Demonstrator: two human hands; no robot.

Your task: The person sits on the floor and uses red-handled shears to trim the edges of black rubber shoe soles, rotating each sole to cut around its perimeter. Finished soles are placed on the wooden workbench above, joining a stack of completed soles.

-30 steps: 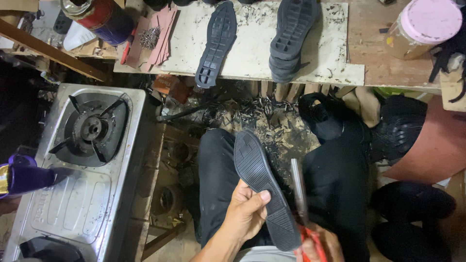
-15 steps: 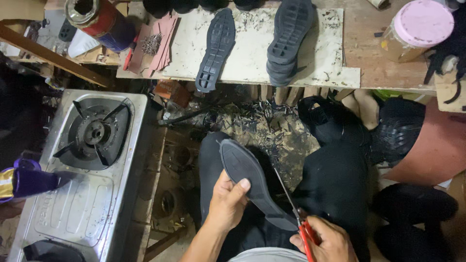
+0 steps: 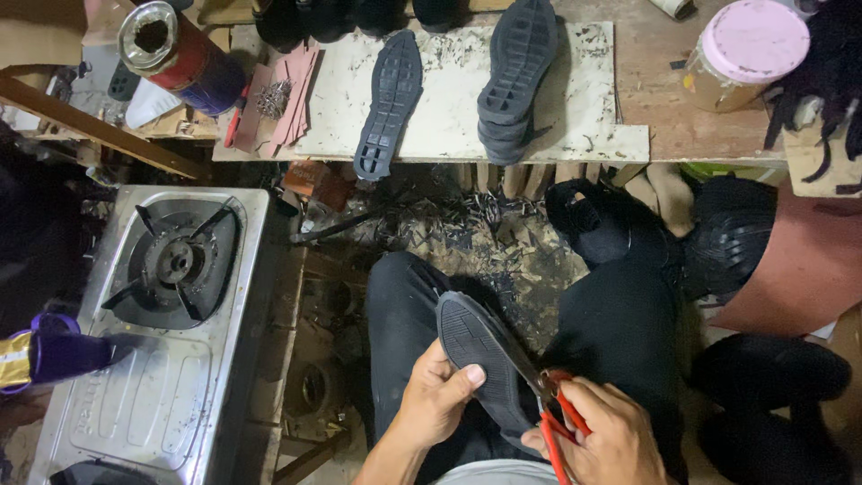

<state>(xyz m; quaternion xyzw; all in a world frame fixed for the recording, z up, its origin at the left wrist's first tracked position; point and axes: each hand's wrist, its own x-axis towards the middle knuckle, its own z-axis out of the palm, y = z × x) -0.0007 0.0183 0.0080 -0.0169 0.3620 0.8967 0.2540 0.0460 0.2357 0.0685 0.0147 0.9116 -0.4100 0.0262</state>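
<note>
Over my lap, left hand [image 3: 440, 400] grips black rubber sole [image 3: 480, 359], thumb across tread. Right hand [image 3: 602, 440] closed round red-handled scissors [image 3: 552, 404], blades biting sole's edge. Best: short cuts, turn sole, not scissors.

Dim, sharp view; overhead light brightens the bench, floor and edges fall into shadow.

Both forearms are bare, no sleeves, watch or gloves anywhere. The left hand [image 3: 440, 400] sits around 6 o'clock and the right hand [image 3: 597, 440] closer to 5 o'clock, and neither has rings that I can spot. Nails look short and plain. Legs are in black trousers [image 3: 620, 332], loose and a bit creased at the knees. A strip of light grey shirt [image 3: 489, 473] peeks in at 6 o'clock.
</note>
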